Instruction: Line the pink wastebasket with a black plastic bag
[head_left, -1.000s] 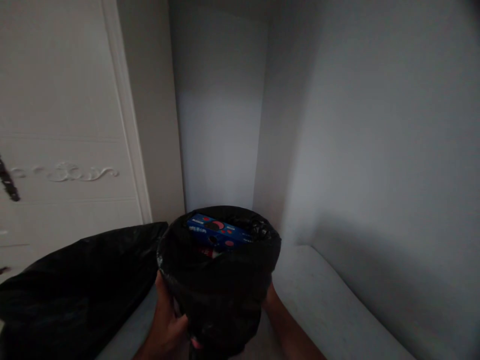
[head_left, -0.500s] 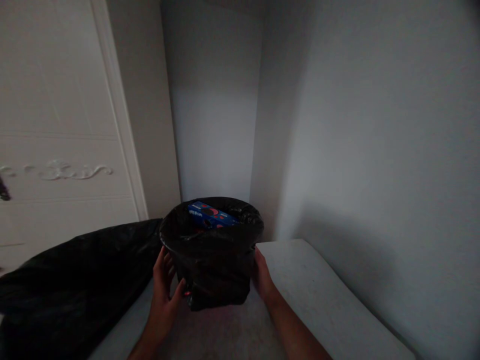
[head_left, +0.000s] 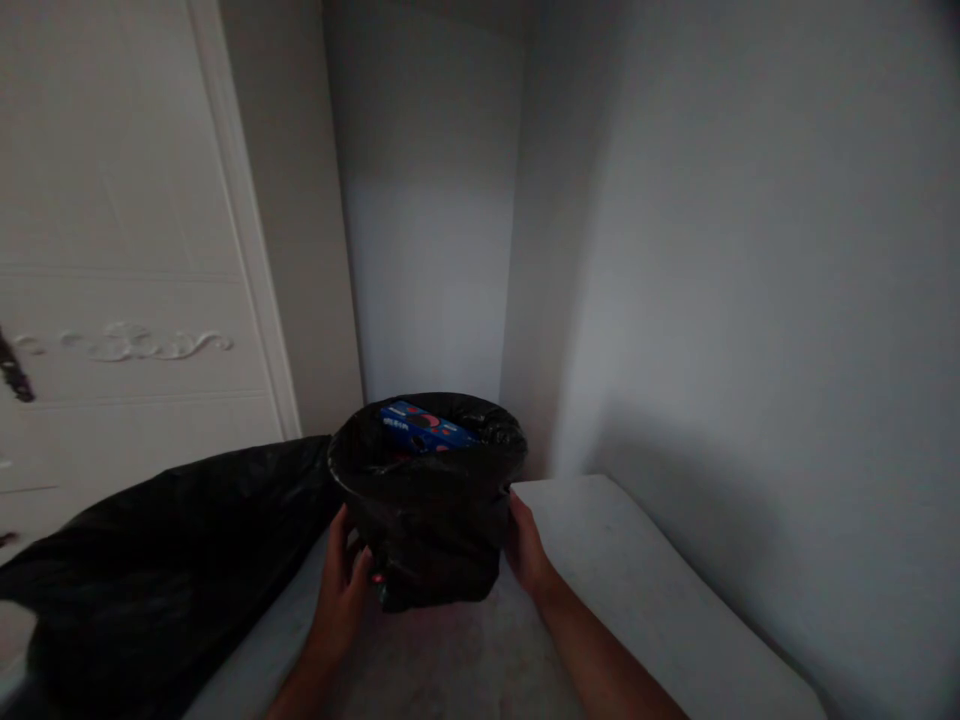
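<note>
A trash bin covered by a black plastic bag stands at the middle of a pale surface, its mouth facing up. The bag is folded over the rim, so nearly all of the bin's own wall is hidden. Inside lies a blue box with red and dark round prints, tilted against the rim. My left hand presses on the bin's left side, thumb towards me. On the opposite side my right hand grips the wall, its fingertips partly hidden behind the bag.
A large loose stretch of black plastic spreads to the left of the bin. The pale tabletop runs on to the right, up to a grey wall. Behind on the left is a white cabinet door with a carved ornament.
My left hand and the bin's left edge have shifted slightly to the right. The bin appears a little higher in view. My right hand stays in nearly the same spot.
</note>
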